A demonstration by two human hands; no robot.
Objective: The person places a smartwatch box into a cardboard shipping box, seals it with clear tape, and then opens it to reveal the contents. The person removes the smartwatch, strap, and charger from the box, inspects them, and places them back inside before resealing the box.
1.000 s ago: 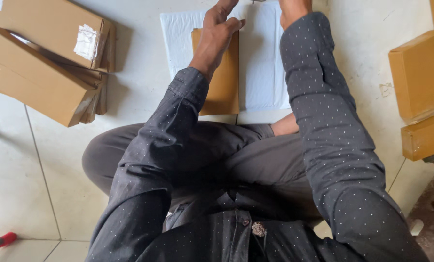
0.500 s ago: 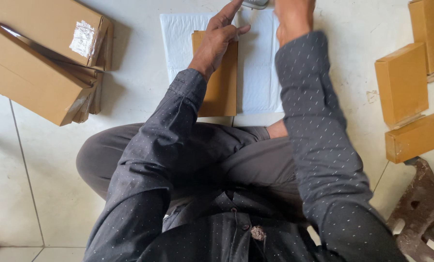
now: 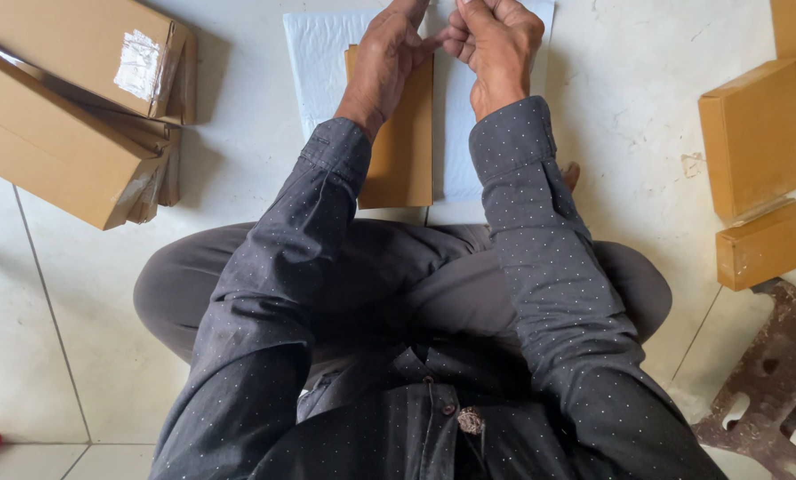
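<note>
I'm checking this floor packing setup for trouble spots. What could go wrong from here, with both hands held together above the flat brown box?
The left hand and right hand meet above the flat brown box; anything pinched there could drop onto the white padded sheet. The leaning stack of cardboard boxes may slide sideways. The rusty metal piece lies near the right knee, perhaps a snag.

A stack of flattened brown cardboard boxes [image 3: 69, 107] is lying far left on the pale tiled floor [image 3: 87, 293]; two small closed brown cardboard boxes [image 3: 753, 138] are sitting right, beside a rusty metal stand [image 3: 771, 382].
</note>
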